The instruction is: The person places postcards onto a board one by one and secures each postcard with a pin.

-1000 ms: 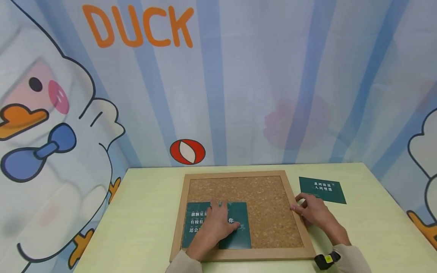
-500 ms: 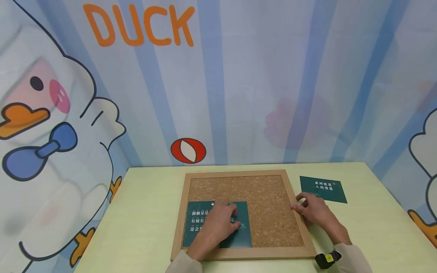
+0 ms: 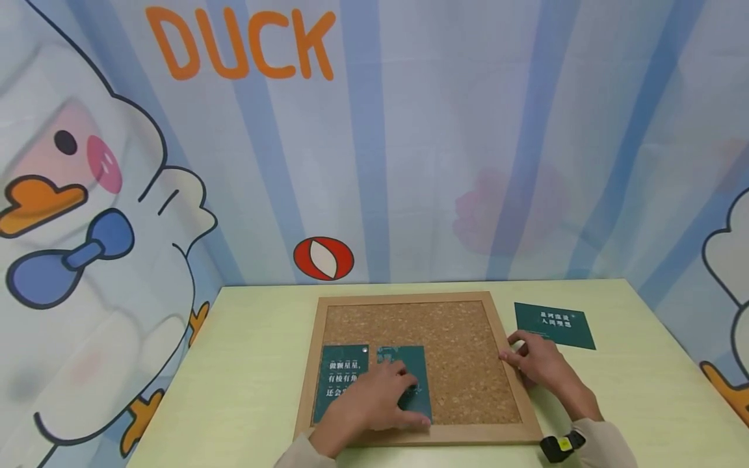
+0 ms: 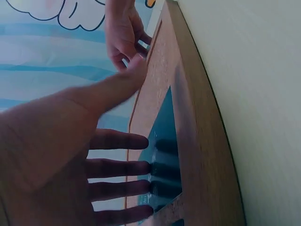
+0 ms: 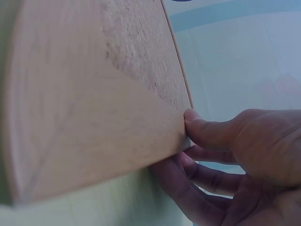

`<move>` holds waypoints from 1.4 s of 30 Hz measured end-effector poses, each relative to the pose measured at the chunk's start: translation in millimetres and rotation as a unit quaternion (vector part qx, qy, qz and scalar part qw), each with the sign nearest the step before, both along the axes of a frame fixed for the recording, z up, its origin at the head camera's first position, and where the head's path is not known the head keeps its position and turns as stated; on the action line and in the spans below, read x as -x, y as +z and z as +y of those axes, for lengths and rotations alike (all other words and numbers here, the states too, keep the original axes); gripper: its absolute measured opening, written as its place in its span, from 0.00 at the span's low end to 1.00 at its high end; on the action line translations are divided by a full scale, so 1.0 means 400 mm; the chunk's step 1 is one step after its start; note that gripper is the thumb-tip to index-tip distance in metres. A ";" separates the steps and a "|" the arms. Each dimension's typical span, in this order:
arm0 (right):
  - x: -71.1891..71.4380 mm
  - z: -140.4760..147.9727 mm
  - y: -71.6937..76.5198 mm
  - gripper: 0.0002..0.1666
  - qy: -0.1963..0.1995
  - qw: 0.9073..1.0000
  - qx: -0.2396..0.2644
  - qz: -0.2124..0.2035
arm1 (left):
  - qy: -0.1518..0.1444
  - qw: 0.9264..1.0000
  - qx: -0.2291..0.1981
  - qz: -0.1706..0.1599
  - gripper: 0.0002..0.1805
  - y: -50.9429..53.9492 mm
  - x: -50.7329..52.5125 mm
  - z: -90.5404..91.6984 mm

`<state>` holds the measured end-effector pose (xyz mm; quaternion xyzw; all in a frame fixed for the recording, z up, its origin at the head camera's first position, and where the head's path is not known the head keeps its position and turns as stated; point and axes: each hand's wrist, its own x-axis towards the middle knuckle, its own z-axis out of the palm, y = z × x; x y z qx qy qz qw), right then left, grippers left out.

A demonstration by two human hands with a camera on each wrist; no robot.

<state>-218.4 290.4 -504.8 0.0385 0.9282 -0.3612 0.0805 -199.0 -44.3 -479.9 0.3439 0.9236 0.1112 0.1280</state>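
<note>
A wood-framed corkboard point(image 3: 468, 364) lies on the table, bearing two dark green cards with white printing. The left card point(image 3: 335, 404) has a small shiny round pushpin point(image 3: 365, 350) at its top right corner. Over the other card point(image 3: 417, 367) spreads my left hand point(image 3: 374, 400), covering part of both. In the left wrist view its fingers are straight, with the tips at the green card point(image 4: 163, 141) and the thumb held apart. My right hand point(image 3: 544, 367) holds the board's right edge, thumb on the wooden frame point(image 5: 117, 122) and fingers beneath in the right wrist view.
Another green card point(image 3: 554, 325) lies on the pale table point(image 3: 240, 364), beyond the right hand. A printed curtain point(image 3: 409, 143) with a duck rises behind the table. A black wrist strap point(image 3: 562, 446) sits at the right cuff.
My left hand has moved off the pin at the left card's top corner, down and rightward onto the second card, its thumb now near the lower frame. The right hand stays in place.
</note>
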 end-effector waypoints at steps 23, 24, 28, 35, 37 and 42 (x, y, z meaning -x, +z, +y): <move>-0.004 -0.002 0.003 0.20 0.003 1.000 0.004 -0.002 | -0.012 0.997 0.072 0.023 0.43 0.011 -0.058 0.019; -0.004 -0.002 0.004 0.20 0.003 1.000 0.004 -0.003 | -0.013 0.997 0.073 0.025 0.43 0.011 -0.058 0.020; -0.002 -0.001 0.004 0.21 0.006 1.000 -0.002 0.000 | -0.012 0.997 0.074 0.028 0.43 0.014 -0.058 0.023; -0.001 0.001 0.004 0.21 0.010 1.000 -0.007 0.003 | -0.002 0.997 0.080 0.023 0.44 0.021 -0.060 0.027; 0.000 0.001 0.005 0.22 0.012 1.000 -0.009 0.004 | 0.002 0.997 0.078 0.018 0.44 0.022 -0.062 0.029; -0.002 0.003 0.004 0.22 0.016 1.000 -0.008 0.006 | 0.011 0.997 0.073 0.001 0.44 0.017 -0.063 0.033</move>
